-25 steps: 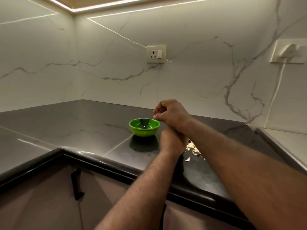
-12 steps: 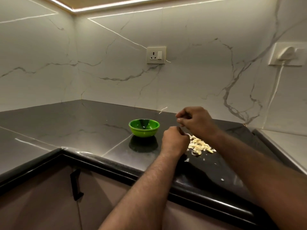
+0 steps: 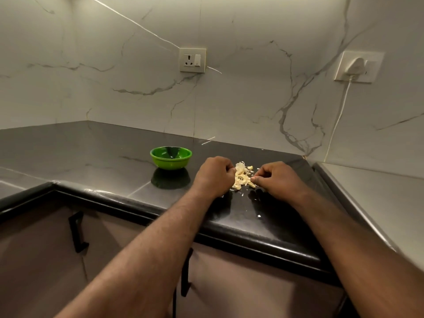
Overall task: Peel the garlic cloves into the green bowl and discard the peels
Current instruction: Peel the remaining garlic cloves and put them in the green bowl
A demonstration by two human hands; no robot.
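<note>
You look to be at the discard step. The peels (image 3: 242,176) lie in one loose heap on the counter (image 3: 91,157), a little right of the bowl (image 3: 171,157) and between your two hands. Your left hand (image 3: 214,175) sits at the heap's left edge with its fingers curled under. Your right hand (image 3: 278,177) is at the right edge, thumb pressed to forefinger in a tight pinch and the other fingers tucked in.

To do this well, don't pick scrap by scrap. Flatten both hands, sweep the heap inward from either side, and cup it so the papery bits don't flutter off. Keep the sweep away from the bowl so no skin lands in with the cloves. Look through the heap first, since some of the yellower pieces could be clove rather than skin. Then go after the flecks (image 3: 259,216) near the counter's front edge; a damp fingertip would likely lift them better than a pinch.

Some of this you can't read from here:
- **Left hand:** the fingertips are behind the knuckles, so I cannot tell whether it holds anything.
- **Right hand:** the pinch may have a scrap in it, but it is too small to be sure.
- **Bowl:** the inside shows only a dark patch, and the near wall hides the floor, so the cloves can't be counted.
- **Bin:** none is in view.
</note>
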